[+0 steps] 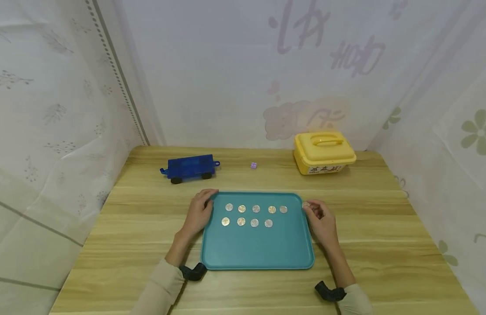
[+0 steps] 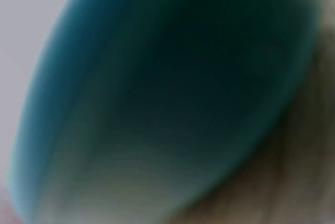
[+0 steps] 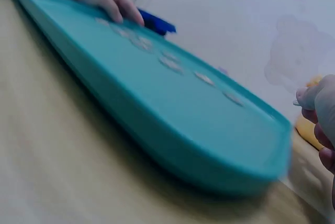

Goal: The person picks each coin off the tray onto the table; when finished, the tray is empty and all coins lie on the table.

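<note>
- wooden table [image 1: 384, 227]: bears everything here; a teal tray [image 1: 258, 249] lies at its near middle.
- teal tray: holds nine coins [image 1: 254, 215], five in the far row, four in the near row, whose right end is bare.
- yellow box [image 1: 324, 153]: lid on, contents hidden, at the far right; a blue toy wagon [image 1: 189, 168] sits far left.
- left hand [image 1: 199, 213]: fingers relaxed, resting on the tray's left rim; judged best kept there to steady it.
- right hand [image 1: 320, 218]: fingertips pinch a coin [image 1: 305, 204] just off the far right corner; lowering it flat would avoid nudging neighbours.
</note>
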A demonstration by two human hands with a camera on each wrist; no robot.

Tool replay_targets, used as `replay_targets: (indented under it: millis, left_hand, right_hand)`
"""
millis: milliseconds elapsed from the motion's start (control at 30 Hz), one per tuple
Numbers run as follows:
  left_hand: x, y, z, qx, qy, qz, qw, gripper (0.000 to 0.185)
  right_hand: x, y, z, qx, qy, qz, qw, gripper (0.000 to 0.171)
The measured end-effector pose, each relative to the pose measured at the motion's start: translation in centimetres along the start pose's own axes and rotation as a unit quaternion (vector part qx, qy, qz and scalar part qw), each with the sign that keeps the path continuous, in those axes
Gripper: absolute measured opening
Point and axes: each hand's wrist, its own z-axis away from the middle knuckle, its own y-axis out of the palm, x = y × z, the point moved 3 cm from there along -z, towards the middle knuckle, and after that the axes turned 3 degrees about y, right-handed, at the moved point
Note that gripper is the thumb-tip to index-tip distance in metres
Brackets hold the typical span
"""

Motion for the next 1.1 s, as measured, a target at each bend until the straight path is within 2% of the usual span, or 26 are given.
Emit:
replay_targets:
  millis: [133, 233, 400, 500, 767, 1100]
  left_hand:
    - [0.0, 0.0, 0.1, 0.002, -0.004, 0.007, 1.0, 0.038]
    - [0.0, 0.1, 0.2, 0.004, -0.008, 0.009, 0.9999, 0.037]
    - [0.2, 0.0, 0.0, 0.003, -0.008, 0.011, 0.9999, 0.037]
    - [0.2, 0.0, 0.0, 0.0, -0.005, 0.01, 0.9999, 0.037]
    - [0.0, 0.0, 0.0, -0.001, -0.003, 0.001, 1.0, 0.037]
    - [-0.2, 0.0, -0.1, 0.001, -0.005, 0.001, 1.0, 0.036]
  right_hand:
    - [0.8, -1.5, -0.9, 0.0, -0.008, 0.037, 0.999, 0.026]
    - [-0.6, -2.1, -2.1, 0.001, -0.01, 0.062, 0.998, 0.028]
    - [-4.0, -2.5, -5.2, -0.013, -0.062, 0.124, 0.99, 0.026]
    - [-4.4, -2.6, -6.2, -0.023, -0.083, 0.157, 0.984, 0.026]
    - [-4.6, -2.4, -6.2, -0.034, -0.12, 0.229, 0.965, 0.029]
    - [-4.6, -2.3, -6.0, -0.031, -0.111, 0.224, 0.968, 0.027]
